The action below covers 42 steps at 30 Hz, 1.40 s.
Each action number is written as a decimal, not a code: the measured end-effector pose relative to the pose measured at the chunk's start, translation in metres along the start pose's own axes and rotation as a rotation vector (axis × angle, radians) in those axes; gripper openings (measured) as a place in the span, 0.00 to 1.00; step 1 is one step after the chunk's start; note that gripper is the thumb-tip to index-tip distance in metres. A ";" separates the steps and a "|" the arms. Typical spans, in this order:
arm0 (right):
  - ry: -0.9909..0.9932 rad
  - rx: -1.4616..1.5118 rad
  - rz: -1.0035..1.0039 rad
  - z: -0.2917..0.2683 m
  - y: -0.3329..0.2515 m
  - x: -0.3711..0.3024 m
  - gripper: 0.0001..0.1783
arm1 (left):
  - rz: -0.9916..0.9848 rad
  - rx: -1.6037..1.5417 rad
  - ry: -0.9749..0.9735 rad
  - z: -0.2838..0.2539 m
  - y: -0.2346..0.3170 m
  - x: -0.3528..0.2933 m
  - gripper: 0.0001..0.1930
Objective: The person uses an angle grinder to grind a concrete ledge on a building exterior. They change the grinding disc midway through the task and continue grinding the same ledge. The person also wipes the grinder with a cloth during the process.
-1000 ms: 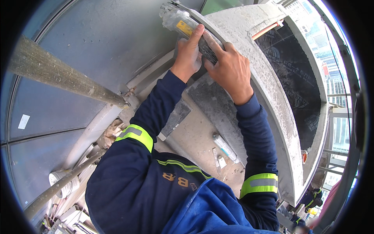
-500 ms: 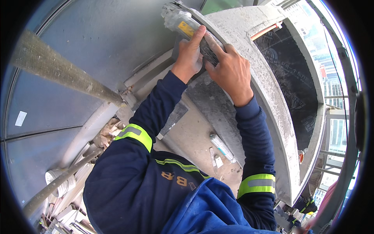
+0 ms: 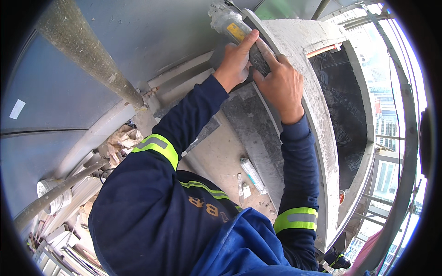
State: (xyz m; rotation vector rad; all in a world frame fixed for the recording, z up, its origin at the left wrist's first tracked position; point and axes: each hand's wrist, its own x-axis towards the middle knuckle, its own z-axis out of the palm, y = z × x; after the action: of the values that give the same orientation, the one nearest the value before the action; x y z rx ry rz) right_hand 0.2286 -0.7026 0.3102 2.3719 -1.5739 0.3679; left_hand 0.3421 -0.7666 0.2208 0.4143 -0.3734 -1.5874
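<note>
Both my hands are on a long grey power tool [image 3: 239, 34], dusty, with a yellow label and clear plastic wrapped about its far end. My left hand [image 3: 235, 64] grips its near part, thumb lying along the top. From the other side, my right hand [image 3: 282, 87] closes on the same body, index finger stretched along it. The tool lies against the upper end of a curved concrete edge [image 3: 317, 119]. Its underside and the far tip are hidden, so its exact kind cannot be told.
A thick dusty pole [image 3: 87, 50] slants before the grey wall panels [image 3: 50, 101] at left. On the floor below lie a white tube [image 3: 253, 175] and a thin flat strip [image 3: 240, 188]. A white bucket [image 3: 54, 195] stands lower left. Metal scaffold bars [image 3: 405, 115] rise at right.
The whole view has shifted, so hands and tool appear slightly farther right. The grip of both hands on the tool looks the same.
</note>
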 end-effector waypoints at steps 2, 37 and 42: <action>0.040 0.016 -0.019 0.011 -0.002 -0.006 0.39 | -0.026 -0.020 -0.015 -0.006 0.000 -0.005 0.20; 0.077 0.036 0.028 0.003 0.002 -0.006 0.40 | 0.018 -0.021 -0.086 0.010 0.003 -0.004 0.20; 0.072 0.055 0.030 0.003 0.002 -0.005 0.40 | 0.002 -0.017 -0.094 0.010 0.002 -0.003 0.21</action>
State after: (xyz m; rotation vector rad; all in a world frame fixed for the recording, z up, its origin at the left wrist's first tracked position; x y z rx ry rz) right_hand 0.2247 -0.6999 0.3059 2.3500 -1.5880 0.5033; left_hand 0.3390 -0.7640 0.2302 0.3271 -0.4312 -1.6109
